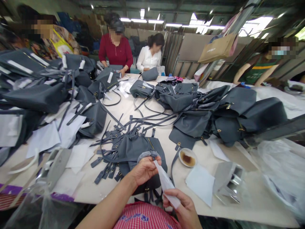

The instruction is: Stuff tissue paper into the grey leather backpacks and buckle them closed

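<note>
White paper [164, 178] pinched between closed right fingers [175, 192]; left fingers [150, 163] closed on handle [143, 155] of dark bag [132, 148]. Round dish [194, 160] on table [88, 190] holds brown substance [187, 158].

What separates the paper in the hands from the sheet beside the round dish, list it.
The held paper is narrow, apparently folded; the resting sheet is broad and spread open.
The held paper slants upward from the right grip; the resting sheet lies on the table, untouched by either hand.
Shared: both are pale and plain.
</note>
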### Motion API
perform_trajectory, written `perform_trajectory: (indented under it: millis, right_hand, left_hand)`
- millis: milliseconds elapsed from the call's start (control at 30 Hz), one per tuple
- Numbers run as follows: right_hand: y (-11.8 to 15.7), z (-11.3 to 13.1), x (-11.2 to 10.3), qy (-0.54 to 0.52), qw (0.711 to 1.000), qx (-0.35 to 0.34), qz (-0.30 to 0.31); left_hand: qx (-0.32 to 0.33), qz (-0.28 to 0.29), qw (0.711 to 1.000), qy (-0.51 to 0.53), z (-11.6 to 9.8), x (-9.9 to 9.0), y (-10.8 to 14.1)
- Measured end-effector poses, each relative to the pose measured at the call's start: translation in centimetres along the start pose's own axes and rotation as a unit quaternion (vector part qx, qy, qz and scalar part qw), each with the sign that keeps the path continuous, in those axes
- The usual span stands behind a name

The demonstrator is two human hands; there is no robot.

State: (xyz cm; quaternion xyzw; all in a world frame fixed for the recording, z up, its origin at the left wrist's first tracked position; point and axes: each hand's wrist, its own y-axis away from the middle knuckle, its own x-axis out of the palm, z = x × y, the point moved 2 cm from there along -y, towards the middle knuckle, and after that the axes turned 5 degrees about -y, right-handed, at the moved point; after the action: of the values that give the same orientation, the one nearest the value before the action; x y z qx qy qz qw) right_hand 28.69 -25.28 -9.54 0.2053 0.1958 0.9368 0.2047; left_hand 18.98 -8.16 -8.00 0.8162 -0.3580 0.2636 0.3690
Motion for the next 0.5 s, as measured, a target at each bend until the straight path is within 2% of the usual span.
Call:
perform_trajectory:
  millis: [67, 100, 133, 233, 300, 433, 500]
  right_hand:
    - [0.4, 1.1, -0.3, 0.078, 0.993, 0.028, 0.087]
    - [0.5, 1.9, -0.7, 0.113, 0.987, 0.027, 0.109]
    - [0.5, 2.7, -1.1, 0.137, 0.985, 0.012, 0.103]
    - [-0.1, 5.1, -2.1, 0.143, 0.988, -0.056, -0.007]
    - [-0.8, 6.1, -1.4, 0.138, 0.987, -0.076, -0.044]
    - [-2.3, 5.8, 1.7, 0.233, 0.97, -0.065, -0.02]
    - [-2.9, 4.8, 2.4, 0.199, 0.98, -0.025, 0.016]
  left_hand:
    - [-0.004, 0.008, 1.0, -0.012, -0.1, -0.3, 0.2]
    - [-0.005, 0.009, 1.0, -0.019, -0.1, -0.4, 0.3]
    - [-0.007, 0.007, 1.0, -0.026, -0.1, -0.5, 0.3]
    - [-0.009, -0.001, 0.999, -0.043, 0.1, -0.5, 0.5]
    - [-0.004, -0.009, 0.999, -0.047, 0.3, -0.3, 0.6]
    - [0.01, -0.011, 0.999, -0.043, 0.4, -0.1, 0.6]
    - [0.014, -0.002, 0.999, -0.038, 0.4, -0.2, 0.5]
